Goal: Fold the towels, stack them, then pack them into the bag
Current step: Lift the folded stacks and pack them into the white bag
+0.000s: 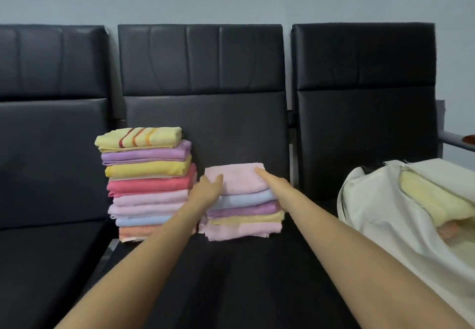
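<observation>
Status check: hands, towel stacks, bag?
Left hand and right hand flat on pink towel topping short stack. Tall stack beside it, untouched. White bag open at right, yellow towel inside. Nothing in the way.

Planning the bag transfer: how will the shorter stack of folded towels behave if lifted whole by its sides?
The shorter stack of pastel folded towels is soft cloth, so it will likely sag and need support underneath. Its loose, uneven layers may slide apart. It is probably light, with both hands resting on the top pink towel.
</observation>
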Demonstrator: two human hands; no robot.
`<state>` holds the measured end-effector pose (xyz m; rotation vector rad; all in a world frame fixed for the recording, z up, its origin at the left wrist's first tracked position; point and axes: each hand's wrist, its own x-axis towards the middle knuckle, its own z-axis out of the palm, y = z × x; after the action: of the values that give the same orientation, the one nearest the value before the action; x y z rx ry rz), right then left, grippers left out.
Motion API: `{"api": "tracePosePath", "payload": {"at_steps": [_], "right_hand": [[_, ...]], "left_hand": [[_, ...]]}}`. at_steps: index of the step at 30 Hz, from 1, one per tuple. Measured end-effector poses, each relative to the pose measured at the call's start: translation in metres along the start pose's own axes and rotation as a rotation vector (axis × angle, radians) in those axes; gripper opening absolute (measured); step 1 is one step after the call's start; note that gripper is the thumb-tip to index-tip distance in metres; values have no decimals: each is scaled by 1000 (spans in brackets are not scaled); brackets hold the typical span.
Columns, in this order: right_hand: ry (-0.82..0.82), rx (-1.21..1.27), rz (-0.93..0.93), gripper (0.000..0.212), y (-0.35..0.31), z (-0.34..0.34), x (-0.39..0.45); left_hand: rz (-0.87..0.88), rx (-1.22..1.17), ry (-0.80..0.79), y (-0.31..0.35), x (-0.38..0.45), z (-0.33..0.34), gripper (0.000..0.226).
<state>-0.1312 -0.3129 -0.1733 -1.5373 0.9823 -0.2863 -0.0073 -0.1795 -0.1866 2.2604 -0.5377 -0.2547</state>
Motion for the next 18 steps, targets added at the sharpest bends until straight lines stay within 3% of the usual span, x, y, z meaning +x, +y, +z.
{"api": "tracePosePath", "payload": {"at_steps": [7, 12, 18], "right_hand": [[-29, -29, 164, 57, 20, 5, 4], [-11, -13, 134, 77, 46, 4, -21], [-45, -20, 130, 78, 75, -4, -73]], "left_hand": [[37, -187, 10, -24, 2, 28, 64], [89, -165, -47, -29, -22, 16, 61], [110, -77, -111, -41, -81, 0, 57]]}}
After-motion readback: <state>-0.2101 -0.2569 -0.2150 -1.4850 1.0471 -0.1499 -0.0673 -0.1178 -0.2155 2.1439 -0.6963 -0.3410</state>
